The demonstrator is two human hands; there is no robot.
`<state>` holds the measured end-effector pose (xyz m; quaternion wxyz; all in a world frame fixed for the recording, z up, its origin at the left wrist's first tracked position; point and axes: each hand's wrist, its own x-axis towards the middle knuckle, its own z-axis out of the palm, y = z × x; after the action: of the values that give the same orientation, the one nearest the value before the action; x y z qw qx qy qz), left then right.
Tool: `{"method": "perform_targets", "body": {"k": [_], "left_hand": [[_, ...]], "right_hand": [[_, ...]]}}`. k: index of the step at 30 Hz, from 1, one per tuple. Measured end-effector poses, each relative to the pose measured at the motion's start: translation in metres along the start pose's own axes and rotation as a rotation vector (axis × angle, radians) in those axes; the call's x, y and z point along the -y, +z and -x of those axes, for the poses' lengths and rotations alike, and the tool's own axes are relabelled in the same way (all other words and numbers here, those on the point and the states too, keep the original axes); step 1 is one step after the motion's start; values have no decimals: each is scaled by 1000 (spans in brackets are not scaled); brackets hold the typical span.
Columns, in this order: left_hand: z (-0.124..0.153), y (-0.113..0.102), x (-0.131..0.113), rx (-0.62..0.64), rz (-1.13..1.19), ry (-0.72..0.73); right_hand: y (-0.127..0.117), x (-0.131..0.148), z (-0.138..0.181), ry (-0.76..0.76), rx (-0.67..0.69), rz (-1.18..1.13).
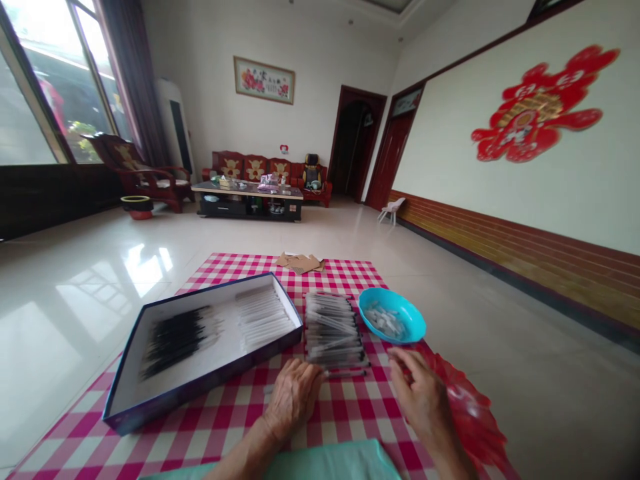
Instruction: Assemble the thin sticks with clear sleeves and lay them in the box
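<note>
My left hand (295, 393) is closed round a clear pen (347, 374), whose dark-ended length sticks out to the right above the cloth. My right hand (420, 390) is just below the blue bowl (417, 320), thumb and fingers drawn together; anything between them is too small to make out. Small whitish pieces (385, 321) lie in that bowl. Beyond my left hand is a pile of clear pens (333, 330) with dark ends. To the left, a shallow box (215, 380) holds black thin pieces (175, 337) on one side and clear tubes (265, 317) on the other.
A pink checked cloth (345, 413) covers the table. Cardboard pieces (301, 264) lie at its far edge, and red plastic (465, 407) is at the right. Green fabric (335, 461) lies at the near edge. A low table (250, 193) and a sofa stand across the room.
</note>
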<state>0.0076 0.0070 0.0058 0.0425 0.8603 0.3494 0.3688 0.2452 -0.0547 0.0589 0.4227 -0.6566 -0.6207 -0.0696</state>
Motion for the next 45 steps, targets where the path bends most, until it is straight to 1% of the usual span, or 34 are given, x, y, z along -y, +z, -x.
{"method": "perform_targets", "body": {"k": [2, 4, 6, 8, 11, 17, 20, 23, 25, 27, 29, 31, 33, 35, 40, 45], "left_hand": [[-1, -2, -2, 5, 6, 7], [-2, -4, -3, 15, 15, 15], [-2, -5, -4, 25, 28, 24], [-3, -5, -4, 40, 42, 35], [-2, -4, -4, 72, 61, 49], [1, -5, -2, 142, 27, 17], [2, -4, 0, 114, 5, 15], [2, -4, 2, 78, -4, -5], [2, -4, 2, 61, 1, -4], [3, -3, 2, 39, 5, 3], [3, -2, 2, 6, 7, 2], [4, -2, 3, -32, 16, -4], [4, -3, 2, -60, 36, -5], [3, -5, 1, -62, 65, 0], [1, -8, -4, -32, 100, 31], [1, -8, -7, 45, 75, 32]], "right_hand": [[19, 27, 6, -39, 67, -176], [40, 46, 15, -56, 137, -289], [57, 54, 24, -70, 187, -346], [68, 54, 30, -62, 208, -371], [72, 50, 33, 16, 212, -409], [66, 57, 33, 261, 297, -597], [64, 55, 30, 385, 234, -707], [57, 47, 24, 481, 89, -805], [50, 40, 19, 507, -29, -831], [41, 35, 14, 506, -146, -809], [33, 32, 10, 499, -218, -758], [30, 32, 9, 488, -232, -726], [31, 35, 10, 470, -207, -730], [37, 41, 12, 447, -176, -743], [49, 53, 20, 428, -124, -758], [53, 54, 22, 443, -117, -754]]}}
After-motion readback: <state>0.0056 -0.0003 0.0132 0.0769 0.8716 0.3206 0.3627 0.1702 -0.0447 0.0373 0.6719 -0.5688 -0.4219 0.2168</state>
